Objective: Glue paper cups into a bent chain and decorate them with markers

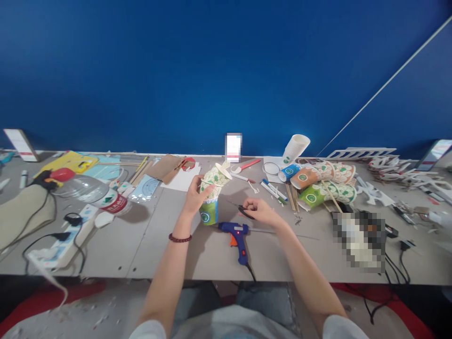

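My left hand is wrapped round a paper cup, patterned green and white with a blue and green base, held tilted above the table. A white rim shows at its upper end, partly behind my fingers. In my right hand is a pair of scissors with black handles, the blades pointing left toward the cup without touching it. Below both hands lies a blue glue gun with an orange trigger, its nozzle beside the cup's bottom and a glue stick running out to the right.
Stacked patterned paper cups lie at the right, with a white cup stack behind them. Markers are near the centre. A plastic bottle and a power strip with cables occupy the left. A lit phone leans on the blue wall.
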The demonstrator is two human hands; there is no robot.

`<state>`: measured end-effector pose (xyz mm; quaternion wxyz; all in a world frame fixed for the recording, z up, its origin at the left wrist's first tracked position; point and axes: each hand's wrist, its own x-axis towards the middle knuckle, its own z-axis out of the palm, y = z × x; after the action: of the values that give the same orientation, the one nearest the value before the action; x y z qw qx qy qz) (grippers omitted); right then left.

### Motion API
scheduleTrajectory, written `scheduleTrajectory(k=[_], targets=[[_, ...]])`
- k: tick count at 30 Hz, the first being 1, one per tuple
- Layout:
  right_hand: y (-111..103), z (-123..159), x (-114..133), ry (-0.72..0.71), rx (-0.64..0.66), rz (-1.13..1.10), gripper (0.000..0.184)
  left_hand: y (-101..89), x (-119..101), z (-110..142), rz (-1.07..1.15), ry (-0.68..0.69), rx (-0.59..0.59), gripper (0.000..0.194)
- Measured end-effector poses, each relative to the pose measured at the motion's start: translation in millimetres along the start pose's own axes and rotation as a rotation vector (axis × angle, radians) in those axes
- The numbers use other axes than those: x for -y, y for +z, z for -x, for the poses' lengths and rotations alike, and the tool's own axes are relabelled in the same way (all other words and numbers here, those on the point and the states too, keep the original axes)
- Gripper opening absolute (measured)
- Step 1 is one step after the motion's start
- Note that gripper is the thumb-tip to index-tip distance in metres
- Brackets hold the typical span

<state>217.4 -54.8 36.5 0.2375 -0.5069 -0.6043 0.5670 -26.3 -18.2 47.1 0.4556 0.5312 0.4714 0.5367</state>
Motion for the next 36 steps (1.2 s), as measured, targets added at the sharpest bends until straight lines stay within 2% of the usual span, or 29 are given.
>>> scheduleTrajectory(k=[12, 29, 36], targets=[[5.4, 5.2, 8.2, -0.027, 0.012, 0.041, 0.038, 2.7, -0.8, 2.2, -0.124, 0.067, -0.052, 0.033], [10.5, 5.1, 11.3, -0.02, -0.01, 0.052, 0.037, 4.1, -1.1, 2.9, -0.127, 0.088, -0.096, 0.034], [10.4, 5.7, 9.7, -0.054, -0.021, 0.082, 0.039, 1.9, -0.6, 2.0, -0.128, 0.098, -0.07, 0.036]])
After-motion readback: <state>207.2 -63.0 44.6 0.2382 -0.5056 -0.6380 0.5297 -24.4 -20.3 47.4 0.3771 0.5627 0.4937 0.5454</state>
